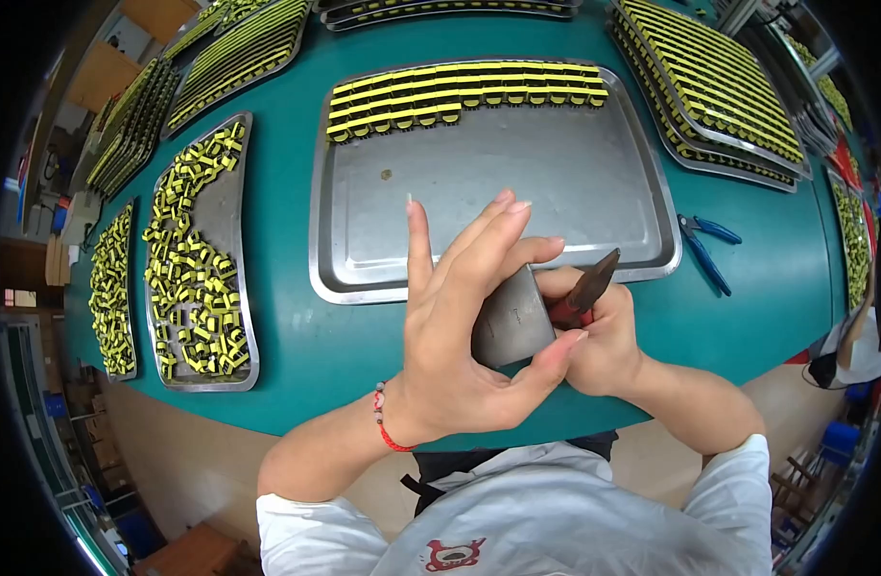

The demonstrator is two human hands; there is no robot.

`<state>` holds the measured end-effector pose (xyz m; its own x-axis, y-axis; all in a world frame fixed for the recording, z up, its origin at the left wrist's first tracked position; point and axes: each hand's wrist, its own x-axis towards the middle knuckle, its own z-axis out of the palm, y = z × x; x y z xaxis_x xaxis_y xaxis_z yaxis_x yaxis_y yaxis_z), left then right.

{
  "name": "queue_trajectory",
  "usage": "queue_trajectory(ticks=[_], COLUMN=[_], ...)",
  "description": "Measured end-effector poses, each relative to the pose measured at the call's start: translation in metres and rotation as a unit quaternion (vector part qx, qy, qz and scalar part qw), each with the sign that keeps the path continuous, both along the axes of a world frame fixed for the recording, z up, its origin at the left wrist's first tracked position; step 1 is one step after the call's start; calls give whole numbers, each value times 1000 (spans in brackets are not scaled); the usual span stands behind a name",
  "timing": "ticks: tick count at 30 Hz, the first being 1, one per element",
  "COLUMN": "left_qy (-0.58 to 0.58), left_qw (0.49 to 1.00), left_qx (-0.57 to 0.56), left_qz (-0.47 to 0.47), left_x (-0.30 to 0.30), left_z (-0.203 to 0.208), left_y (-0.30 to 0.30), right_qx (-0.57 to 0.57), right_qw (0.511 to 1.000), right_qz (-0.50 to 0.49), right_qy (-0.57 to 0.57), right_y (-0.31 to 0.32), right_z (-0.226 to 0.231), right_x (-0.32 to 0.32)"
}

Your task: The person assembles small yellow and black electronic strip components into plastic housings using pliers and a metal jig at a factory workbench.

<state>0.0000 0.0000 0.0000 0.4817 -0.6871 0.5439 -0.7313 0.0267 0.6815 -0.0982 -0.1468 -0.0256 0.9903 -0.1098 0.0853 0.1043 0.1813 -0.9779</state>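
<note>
Landmark: large metal tray (556, 163), on green table (287, 240).

Progress: we judge the tray part-filled. Yellow-and-black pieces (460, 86) stand in tight rows along its far side; the nearest row covers the left part only. Most of the floor toward us lies bare, so much seems left. Loose pieces (196, 278), jumbled in a narrow tray (253, 370) left of the landmark, look unsorted. Stacked trays (695, 125), right of and beyond the landmark, carry full rows.

In hand: one grey block (515, 322), at the landmark's near side; metallic-looking, flat-faced, straight-edged, finely marked, tilted. Left hand (460, 336): thumb and index about the block, remaining fingers spread. Right hand (604, 336): fingers curled round a pointed tool (586, 288), dark-tipped, red-gripped, tip raised beside the block. Whether a yellow-and-black piece sits between them, we cannot tell.

Apart: one pair of blue cutters (706, 261), just right of the landmark.
</note>
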Motion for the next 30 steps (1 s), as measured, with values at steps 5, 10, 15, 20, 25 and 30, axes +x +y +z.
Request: queue_trajectory(ticks=[5, 10, 15, 20, 25, 30], left_qy=[22, 69, 66, 28, -3, 11], left_qw=[999, 996, 995, 997, 997, 997], left_qx=[-21, -59, -69, -73, -77, -81], left_qz=[8, 0, -11, -7, 5, 1], left_x=[-7, -8, -8, -8, -8, -8], left_z=[2, -4, -6, -4, -1, -2], left_y=[-2, -3, -3, 0, -3, -1], right_qx=[24, -4, 32, -16, 21, 17], right_qw=[999, 1000, 998, 999, 998, 997], right_qz=[-24, -11, -9, -10, -6, -12], right_qy=[0, -24, -46, -49, -59, -77], right_y=[3, 2, 4, 4, 6, 7], right_z=[4, 4, 3, 3, 2, 3], right_x=[-5, -3, -4, -5, -4, -1])
